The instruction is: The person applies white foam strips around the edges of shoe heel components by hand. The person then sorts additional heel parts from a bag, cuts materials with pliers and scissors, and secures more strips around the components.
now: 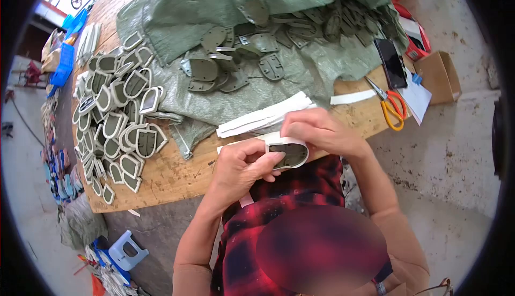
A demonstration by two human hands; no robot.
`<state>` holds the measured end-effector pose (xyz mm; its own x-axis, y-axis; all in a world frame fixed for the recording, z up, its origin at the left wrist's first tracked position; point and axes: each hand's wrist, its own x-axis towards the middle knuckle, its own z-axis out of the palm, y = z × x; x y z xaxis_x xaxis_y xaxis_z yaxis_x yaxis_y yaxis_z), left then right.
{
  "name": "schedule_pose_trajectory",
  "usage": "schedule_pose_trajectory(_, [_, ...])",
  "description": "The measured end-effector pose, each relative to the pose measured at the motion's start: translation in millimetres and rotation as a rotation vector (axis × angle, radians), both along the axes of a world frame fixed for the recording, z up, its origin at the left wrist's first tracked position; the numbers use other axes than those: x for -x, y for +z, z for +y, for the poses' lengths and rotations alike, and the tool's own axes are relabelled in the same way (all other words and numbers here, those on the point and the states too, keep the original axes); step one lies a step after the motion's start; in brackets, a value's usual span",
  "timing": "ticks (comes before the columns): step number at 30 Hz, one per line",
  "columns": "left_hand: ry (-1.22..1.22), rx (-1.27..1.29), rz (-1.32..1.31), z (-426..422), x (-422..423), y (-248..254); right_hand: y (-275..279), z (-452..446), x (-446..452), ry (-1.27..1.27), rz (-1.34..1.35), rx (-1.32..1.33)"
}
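My left hand (241, 170) grips a dark green, heel-shaped piece (289, 154) over the table's front edge, its thumb lying on the flat face. A white strip (307, 154) runs around the curved edge of this piece. At the far side of the piece, my right hand (322, 130) has its fingers closed on the strip; its fingertips are partly hidden. Just beyond both hands lies a bundle of loose white strips (265, 115). Similar pieces with white edging (112, 124) are heaped on the left, and unedged green pieces (236, 63) lie farther back.
A green woven sheet (177, 6) covers the back of the wooden table (171, 180). Orange-handled scissors (393, 111) and a black phone (390, 63) lie at the right end, near a cardboard box (439, 79). A blue plastic stool (127, 250) stands on the floor at lower left.
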<state>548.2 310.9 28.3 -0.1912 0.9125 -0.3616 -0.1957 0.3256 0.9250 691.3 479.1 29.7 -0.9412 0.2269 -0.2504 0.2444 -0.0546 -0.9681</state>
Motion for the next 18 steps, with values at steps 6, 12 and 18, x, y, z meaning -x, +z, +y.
schedule_pose_trajectory(6, [0.0, 0.064, -0.113, 2.6, 1.9, 8.7, 3.1, 8.7, 17.5, 0.274, -0.061, 0.063])
schedule_pose_trajectory(12, [0.102, -0.031, -0.138, 5.3, -2.0, 13.7, -6.2, 4.4, 14.6, 0.146, 0.024, 0.198])
schedule_pose_trajectory(18, [0.206, -0.179, -0.271, 11.7, -10.2, 13.4, -6.2, -3.2, 6.3, -0.031, 0.132, 0.49])
